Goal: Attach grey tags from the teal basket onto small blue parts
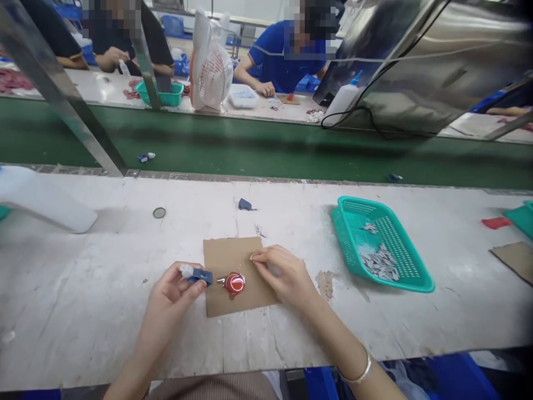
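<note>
Between thumb and fingers, my left hand (177, 291) grips a small dark blue plastic part (200, 276) with a whitish end. My right hand (283, 272) is pinched over the right side of a brown cardboard square (220, 253); a tiny pale piece shows at its fingertips, too small to name. On the cardboard, between both hands, lies a shiny red round blob (235, 283) with a small metallic bit at its left. Another dark blue part (245, 204) rests on the table beyond the cardboard, near a few thin grey slivers (260, 231).
To the right stands a green basket (341, 244) holding several small grey pieces (380, 262). A white bottle (50, 200) leans in from the left, near a bottle cap (159, 212). Past a metal post (70, 94) runs a green belt (250, 144); co-workers sit across it.
</note>
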### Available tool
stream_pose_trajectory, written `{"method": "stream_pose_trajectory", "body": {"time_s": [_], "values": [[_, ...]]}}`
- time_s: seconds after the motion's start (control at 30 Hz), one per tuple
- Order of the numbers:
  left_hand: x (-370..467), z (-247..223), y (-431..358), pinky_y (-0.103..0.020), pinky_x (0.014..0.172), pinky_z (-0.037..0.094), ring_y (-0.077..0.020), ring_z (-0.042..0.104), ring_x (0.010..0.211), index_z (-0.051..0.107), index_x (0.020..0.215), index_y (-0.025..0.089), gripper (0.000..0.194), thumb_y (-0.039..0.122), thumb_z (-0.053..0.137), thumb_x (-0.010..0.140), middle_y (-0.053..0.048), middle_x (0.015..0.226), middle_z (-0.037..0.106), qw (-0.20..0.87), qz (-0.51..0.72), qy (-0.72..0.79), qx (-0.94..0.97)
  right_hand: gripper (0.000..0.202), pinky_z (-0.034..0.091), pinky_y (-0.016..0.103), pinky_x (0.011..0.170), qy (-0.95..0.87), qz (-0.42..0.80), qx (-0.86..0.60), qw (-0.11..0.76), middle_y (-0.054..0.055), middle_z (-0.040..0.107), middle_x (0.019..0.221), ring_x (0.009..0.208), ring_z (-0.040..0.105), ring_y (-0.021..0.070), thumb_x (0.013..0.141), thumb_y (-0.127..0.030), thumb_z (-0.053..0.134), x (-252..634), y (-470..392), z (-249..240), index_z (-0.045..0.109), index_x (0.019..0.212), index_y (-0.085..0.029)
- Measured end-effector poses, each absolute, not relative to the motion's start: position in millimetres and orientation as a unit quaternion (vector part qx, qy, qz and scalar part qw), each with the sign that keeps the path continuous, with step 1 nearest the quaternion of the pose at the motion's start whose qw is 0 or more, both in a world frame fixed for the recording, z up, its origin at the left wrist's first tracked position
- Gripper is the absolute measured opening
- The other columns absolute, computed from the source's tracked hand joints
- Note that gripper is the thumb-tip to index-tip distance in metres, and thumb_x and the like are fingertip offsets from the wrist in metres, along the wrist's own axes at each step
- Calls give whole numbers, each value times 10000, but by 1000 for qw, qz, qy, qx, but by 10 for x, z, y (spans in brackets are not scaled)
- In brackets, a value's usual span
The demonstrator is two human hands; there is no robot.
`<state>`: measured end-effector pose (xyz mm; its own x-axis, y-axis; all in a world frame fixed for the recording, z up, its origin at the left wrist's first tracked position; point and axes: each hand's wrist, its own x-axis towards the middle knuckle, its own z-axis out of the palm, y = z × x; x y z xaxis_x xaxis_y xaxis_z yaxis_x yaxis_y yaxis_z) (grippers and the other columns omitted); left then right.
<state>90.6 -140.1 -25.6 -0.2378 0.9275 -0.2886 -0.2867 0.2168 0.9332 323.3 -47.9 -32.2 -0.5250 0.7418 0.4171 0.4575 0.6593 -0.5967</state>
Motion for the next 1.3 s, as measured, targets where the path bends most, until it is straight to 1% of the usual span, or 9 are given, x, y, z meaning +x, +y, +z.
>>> {"method": "stream_pose_trajectory", "body": {"time_s": [0.13, 0.33, 0.4, 0.5, 0.57, 0.67, 0.9, 1.13, 1.3], "values": [[978, -353, -1577, -230, 787, 553, -174, 688, 914, 697, 914, 191, 194, 292, 777, 769, -48, 955, 738, 550, 548, 552, 304, 142, 562, 410, 822, -857, 168, -362, 326, 77, 746, 945, 896, 677, 217, 929, -122, 569, 3255, -585, -511, 677, 950, -211], [1039, -421, -1665, -239, 794, 579, -175, 697, 937, 708, 919, 205, 117, 225, 724, 805, -49, 1001, 752, 532, 529, 552, 365, 134, 554, 416, 796, -852, 153, -394, 309, 78, 734, 934, 874, 663, 219, 937, -137, 572, 3237, -641, -421, 681, 940, -216], [1040, -438, -1672, -238, 800, 581, -172, 694, 949, 710, 918, 213, 104, 209, 709, 814, -42, 1000, 752, 516, 523, 551, 396, 155, 553, 403, 803, -838, 170, -416, 310, 65, 735, 944, 887, 667, 212, 936, -137, 584, 3191, -692, -354, 678, 1022, -225], [1032, -451, -1667, -236, 802, 581, -166, 690, 960, 708, 934, 226, 103, 203, 684, 837, -30, 999, 749, 507, 516, 545, 425, 249, 553, 362, 821, -807, 235, -444, 311, 39, 740, 996, 933, 673, 193, 929, -143, 612, 3103, -802, -224, 667, 1144, -255], [1027, -452, -1657, -234, 804, 580, -162, 687, 965, 703, 941, 232, 107, 194, 674, 845, -24, 1000, 745, 505, 511, 543, 434, 233, 551, 329, 816, -798, 276, -442, 303, 27, 736, 1011, 948, 672, 179, 927, -142, 618, 3046, -871, -141, 691, 1110, -264], [1027, -454, -1646, -223, 799, 577, -152, 686, 960, 693, 943, 238, 125, 166, 667, 844, -13, 994, 741, 504, 515, 536, 440, 205, 543, 307, 809, -799, 299, -433, 291, 23, 727, 998, 939, 668, 167, 923, -121, 614, 2981, -926, -65, 707, 1048, -254], [1026, -450, -1662, -205, 797, 569, -134, 686, 955, 689, 946, 257, 154, 149, 669, 838, 8, 995, 742, 504, 522, 528, 442, 208, 531, 310, 794, -831, 255, -411, 274, 44, 687, 962, 924, 637, 179, 903, -86, 628, 2931, -924, -38, 693, 1044, -223], [1027, -408, -1643, -239, 778, 584, -163, 690, 935, 709, 943, 228, 134, 165, 671, 831, -23, 982, 744, 505, 523, 530, 438, 187, 532, 328, 757, -857, 215, -392, 256, 59, 679, 927, 877, 621, 192, 908, -83, 614, 2910, -927, -19, 692, 1031, -200], [1028, -388, -1630, -265, 781, 585, -177, 685, 911, 722, 939, 213, 126, 171, 668, 833, -40, 961, 739, 507, 509, 537, 442, 191, 543, 355, 754, -848, 234, -401, 256, 61, 693, 924, 876, 631, 206, 918, -115, 605, 2893, -935, -4, 706, 1029, -235]]}}
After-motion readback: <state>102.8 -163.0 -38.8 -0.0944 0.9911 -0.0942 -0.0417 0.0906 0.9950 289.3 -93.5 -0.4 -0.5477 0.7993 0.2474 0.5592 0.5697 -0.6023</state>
